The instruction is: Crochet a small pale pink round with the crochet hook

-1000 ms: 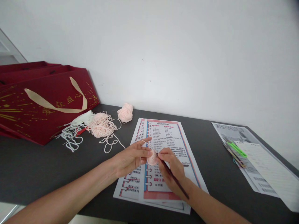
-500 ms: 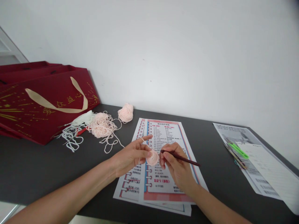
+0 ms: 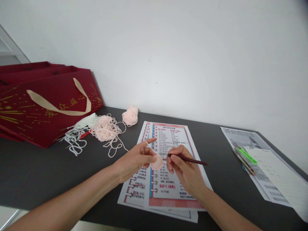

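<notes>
My left hand [image 3: 136, 160] pinches a small round pink crochet piece [image 3: 157, 163], with pale yarn looped over its raised index finger. My right hand [image 3: 184, 171] grips a dark brown crochet hook [image 3: 190, 159]; the hook's tip points at the piece and its handle sticks out to the right. Both hands hover over a printed pattern sheet [image 3: 168, 179] with a red border on the dark table [image 3: 36, 173].
A red gift bag [image 3: 40, 109] with a beige handle lies at the left. Tangled white yarn [image 3: 74, 138], tangled pink yarn [image 3: 106, 131] and a pink yarn ball [image 3: 130, 115] lie beside it. At the right are papers [image 3: 269, 166] with green-handled tools [image 3: 245, 155] on them.
My right hand has turned the hook from pointing down towards my wrist to lying nearly level with the handle out to the right. The left hand stays on the pink piece.
</notes>
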### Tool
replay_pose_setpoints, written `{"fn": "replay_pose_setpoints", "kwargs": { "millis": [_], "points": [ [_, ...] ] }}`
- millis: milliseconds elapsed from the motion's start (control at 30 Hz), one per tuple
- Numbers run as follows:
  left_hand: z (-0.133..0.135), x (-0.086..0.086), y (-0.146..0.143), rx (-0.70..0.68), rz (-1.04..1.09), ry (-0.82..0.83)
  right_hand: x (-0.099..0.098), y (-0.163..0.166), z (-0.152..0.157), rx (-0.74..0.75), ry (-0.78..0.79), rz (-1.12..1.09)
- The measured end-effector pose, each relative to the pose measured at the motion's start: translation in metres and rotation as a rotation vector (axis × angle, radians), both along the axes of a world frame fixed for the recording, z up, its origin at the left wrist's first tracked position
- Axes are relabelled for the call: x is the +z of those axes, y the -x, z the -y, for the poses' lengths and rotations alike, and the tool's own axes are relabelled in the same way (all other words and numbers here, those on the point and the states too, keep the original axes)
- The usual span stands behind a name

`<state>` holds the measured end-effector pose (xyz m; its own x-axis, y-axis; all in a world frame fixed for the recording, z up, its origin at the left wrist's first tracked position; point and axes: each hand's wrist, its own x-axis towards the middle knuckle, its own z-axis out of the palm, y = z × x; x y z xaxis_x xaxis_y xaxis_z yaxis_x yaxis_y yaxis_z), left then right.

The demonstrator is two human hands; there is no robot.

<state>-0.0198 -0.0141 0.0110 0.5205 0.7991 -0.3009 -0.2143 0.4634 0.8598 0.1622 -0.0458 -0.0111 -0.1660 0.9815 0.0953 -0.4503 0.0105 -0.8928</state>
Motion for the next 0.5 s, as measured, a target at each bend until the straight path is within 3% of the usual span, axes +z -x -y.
{"fn": "replay_pose_setpoints", "kwargs": {
  "millis": [333,500],
  "points": [
    [0.0016,0.0012,-0.0012,0.027,-0.069,-0.050,-0.0016,-0.0005,-0.0007,0.011,-0.015,0.020],
    [0.0027,-0.0001,-0.0022,0.048,-0.092,-0.079,-0.0085,-0.0016,0.0040,-0.068,-0.161,0.249]
  ]
}}
